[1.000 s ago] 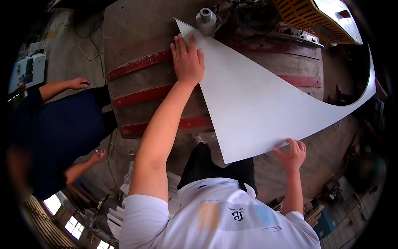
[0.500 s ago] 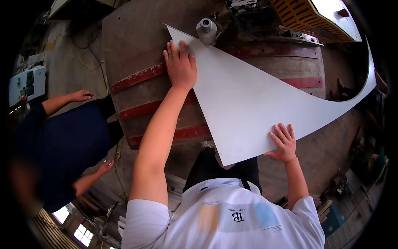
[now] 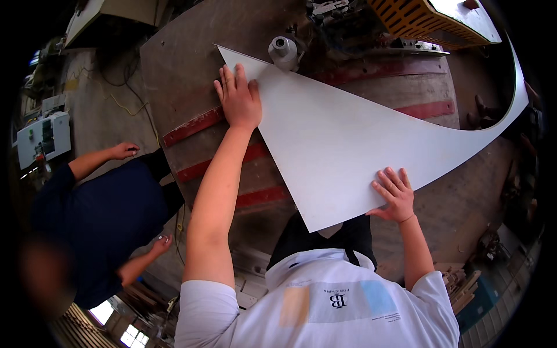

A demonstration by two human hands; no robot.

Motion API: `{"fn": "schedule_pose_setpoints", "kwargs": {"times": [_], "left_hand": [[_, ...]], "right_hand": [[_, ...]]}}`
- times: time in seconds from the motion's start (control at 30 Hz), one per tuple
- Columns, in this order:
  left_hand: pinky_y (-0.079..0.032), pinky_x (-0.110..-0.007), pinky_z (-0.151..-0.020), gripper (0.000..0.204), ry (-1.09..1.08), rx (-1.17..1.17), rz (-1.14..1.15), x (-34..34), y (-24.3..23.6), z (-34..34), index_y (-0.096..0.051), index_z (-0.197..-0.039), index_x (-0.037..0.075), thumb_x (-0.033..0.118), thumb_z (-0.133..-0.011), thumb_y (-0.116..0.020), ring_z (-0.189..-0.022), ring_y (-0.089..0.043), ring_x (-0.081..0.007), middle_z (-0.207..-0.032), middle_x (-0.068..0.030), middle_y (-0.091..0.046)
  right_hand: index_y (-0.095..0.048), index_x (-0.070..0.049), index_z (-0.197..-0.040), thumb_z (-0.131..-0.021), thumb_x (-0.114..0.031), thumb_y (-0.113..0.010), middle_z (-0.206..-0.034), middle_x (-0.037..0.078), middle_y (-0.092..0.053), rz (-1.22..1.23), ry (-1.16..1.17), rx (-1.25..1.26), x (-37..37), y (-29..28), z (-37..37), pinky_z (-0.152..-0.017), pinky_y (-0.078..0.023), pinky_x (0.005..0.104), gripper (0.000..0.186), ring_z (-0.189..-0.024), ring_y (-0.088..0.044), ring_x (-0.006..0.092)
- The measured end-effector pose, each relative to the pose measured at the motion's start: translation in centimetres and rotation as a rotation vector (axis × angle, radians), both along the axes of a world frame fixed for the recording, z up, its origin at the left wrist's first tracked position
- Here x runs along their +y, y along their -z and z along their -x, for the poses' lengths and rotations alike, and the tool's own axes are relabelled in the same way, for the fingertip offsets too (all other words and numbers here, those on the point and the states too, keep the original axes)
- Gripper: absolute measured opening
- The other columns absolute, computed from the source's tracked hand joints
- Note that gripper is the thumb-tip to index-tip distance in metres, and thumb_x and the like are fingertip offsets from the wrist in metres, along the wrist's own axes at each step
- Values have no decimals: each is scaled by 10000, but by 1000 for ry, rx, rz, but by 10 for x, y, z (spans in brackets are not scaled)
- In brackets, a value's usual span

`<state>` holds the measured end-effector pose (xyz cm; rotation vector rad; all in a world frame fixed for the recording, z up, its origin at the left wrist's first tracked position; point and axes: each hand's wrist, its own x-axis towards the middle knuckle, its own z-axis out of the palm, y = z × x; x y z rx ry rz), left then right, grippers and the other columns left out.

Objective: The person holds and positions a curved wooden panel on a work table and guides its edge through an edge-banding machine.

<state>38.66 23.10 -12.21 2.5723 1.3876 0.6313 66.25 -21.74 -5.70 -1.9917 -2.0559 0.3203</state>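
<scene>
A large white sheet (image 3: pixel 336 151) with a straight cut corner and a long curved edge lies across a brown worktable (image 3: pixel 185 64) with red strips (image 3: pixel 423 108). My left hand (image 3: pixel 238 101) rests with fingers spread on the sheet's narrow upper-left end. My right hand (image 3: pixel 393 194) lies open on the sheet near its lower edge, thumb at the rim. A silver metal cylinder fitting (image 3: pixel 283 53) stands just beyond the sheet's upper edge.
A person in a dark top (image 3: pixel 110 220) stands to my left. Another person's legs show at far right (image 3: pixel 483 110). A machine with a yellow slotted guard (image 3: pixel 406 20) is at upper right. Cables (image 3: pixel 125 84) lie on the floor. Wood offcuts (image 3: pixel 455 281) are at lower right.
The sheet and my left hand have shifted leftward. My right hand has moved from the edge up onto the sheet, fingers now flat. The machine fitting appears lower and further left.
</scene>
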Motion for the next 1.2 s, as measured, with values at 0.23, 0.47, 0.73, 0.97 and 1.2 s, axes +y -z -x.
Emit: {"fn": "schedule_pose_setpoints", "kwargs": {"times": [0.23, 0.47, 0.73, 0.97, 1.2], "left_hand": [[-149, -623, -1339, 612, -11, 44, -4, 15, 0, 11, -439, -1646, 38, 364, -1130, -490, -1632, -304, -463, -1710, -329, -370], [-153, -648, -1327, 596, -60, 124, -19, 29, -3, 13, -445, -1664, 145, 382, -1121, -504, -1639, -297, -432, -1727, -279, -377], [-325, -572, -1247, 398, -116, 297, -181, 20, -35, 0, -631, -1435, 174, 261, -1046, -643, -1478, -487, -333, -1565, -115, -571], [-182, -591, -1351, 801, 134, 288, 83, -146, -50, -46, -422, -1646, -23, 494, -1060, -596, -1661, -226, -467, -1773, -223, -329], [-194, -587, -1349, 787, 146, 314, 60, -130, -60, -30, -426, -1644, -10, 500, -1066, -584, -1650, -259, -454, -1766, -215, -345]], "right_hand": [[-735, -278, -1418, -733, -790, -821, -1551, 22, -666, 14, 29, 38, 18, -6, 13, -1329, -302, 572, 860, -1521, -549, 265], [-747, -277, -1401, -679, -751, -864, -1553, -1, -665, -7, 65, 88, 33, -10, 23, -1328, -311, 568, 872, -1524, -543, 244], [-711, -267, -1451, -577, -616, -945, -1589, -20, -634, 9, 83, 142, 46, -13, 29, -1332, -319, 569, 969, -1540, -518, 220], [-700, -254, -1465, -586, -608, -949, -1608, -18, -616, 26, 89, 116, 49, -14, 30, -1327, -318, 580, 979, -1556, -498, 230], [-660, -200, -1504, -617, -618, -940, -1635, -4, -588, 0, 56, 127, 57, -16, 43, -1332, -306, 581, 1020, -1575, -473, 243]]}}
